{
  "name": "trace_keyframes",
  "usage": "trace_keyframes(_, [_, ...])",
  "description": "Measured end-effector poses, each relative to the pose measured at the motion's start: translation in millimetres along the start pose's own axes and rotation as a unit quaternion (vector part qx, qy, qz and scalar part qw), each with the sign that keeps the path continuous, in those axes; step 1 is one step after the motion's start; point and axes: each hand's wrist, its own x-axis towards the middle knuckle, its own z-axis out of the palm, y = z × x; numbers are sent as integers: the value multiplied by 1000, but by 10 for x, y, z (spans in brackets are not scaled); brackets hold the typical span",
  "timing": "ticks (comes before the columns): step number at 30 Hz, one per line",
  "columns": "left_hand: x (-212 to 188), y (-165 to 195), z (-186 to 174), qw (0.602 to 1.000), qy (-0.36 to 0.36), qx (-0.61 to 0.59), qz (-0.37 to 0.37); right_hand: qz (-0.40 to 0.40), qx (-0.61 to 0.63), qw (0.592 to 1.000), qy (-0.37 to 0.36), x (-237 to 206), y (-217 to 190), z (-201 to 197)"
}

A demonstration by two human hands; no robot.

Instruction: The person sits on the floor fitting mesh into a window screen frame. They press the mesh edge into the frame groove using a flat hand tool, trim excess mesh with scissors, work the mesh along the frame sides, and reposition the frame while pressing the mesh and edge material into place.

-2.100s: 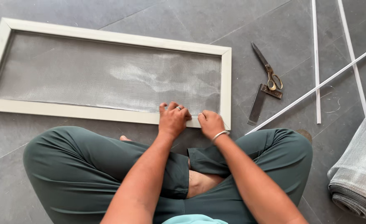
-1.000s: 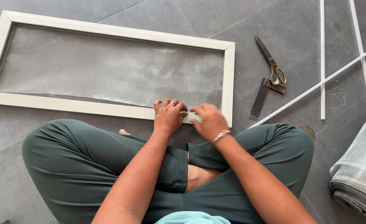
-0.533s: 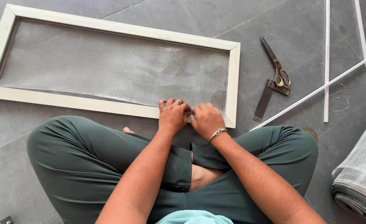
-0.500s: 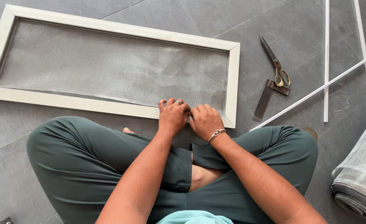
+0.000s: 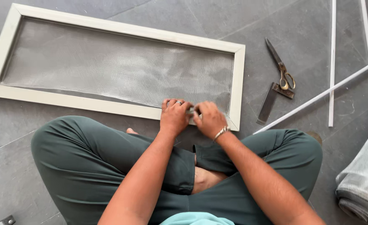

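- Head view, looking straight down at a person sitting cross-legged in dark green trousers on a grey tiled floor.
- Far left to centre: one long rectangular frame (image 5: pixel 67 100), off-white, lies flat on the tiles with a sheet of grey mesh (image 5: pixel 117 71) laid across its opening; the mesh's near edge sits loose along the near rail.
- The left hand (image 5: pixel 174 118) lies palm down on the near rail of the frame, close to its right-hand corner, fingers curled and pressing where mesh meets rail; a ring shows on one finger. Whether it pinches anything I cannot tell.
- The right hand (image 5: pixel 209 120) is just beside it, touching it, fingers bent down onto the same spot of rail and mesh edge; a metal bracelet sits at the wrist. Something small and pale shows between the two hands, too hidden to name.
- Right of the frame: one pair of scissors (image 5: pixel 281 66) with brass-coloured handles, lying shut, touching one dark try square (image 5: pixel 270 104).
- Further right: three thin white strips (image 5: pixel 332 62), two running roughly up and down, one slanting across them.
- Far right edge: one roll of grey mesh (image 5: pixel 361 187), partly out of view.
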Motion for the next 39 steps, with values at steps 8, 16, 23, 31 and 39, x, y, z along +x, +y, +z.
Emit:
trace_keyframes(8, [-54,42,-357,999,23,-20,-24,145,111,983,-7,84,-173,-191])
trace_keyframes(16, [-38,-19,-511,962,97,-219,-129,51,-77,996,-5,-33,-145,-194])
trace_keyframes(23, [-72,-81,-704,963,181,-131,-154,86,-156,982,-55,-85,53,-22])
trace_keyframes(31, [-206,-690,-1414,859,100,-358,-353,80,-177,979,-58,-66,23,38])
trace_keyframes(39, [-57,-831,-908,718,120,-594,-342,110,-183,973,-89,-56,23,4])
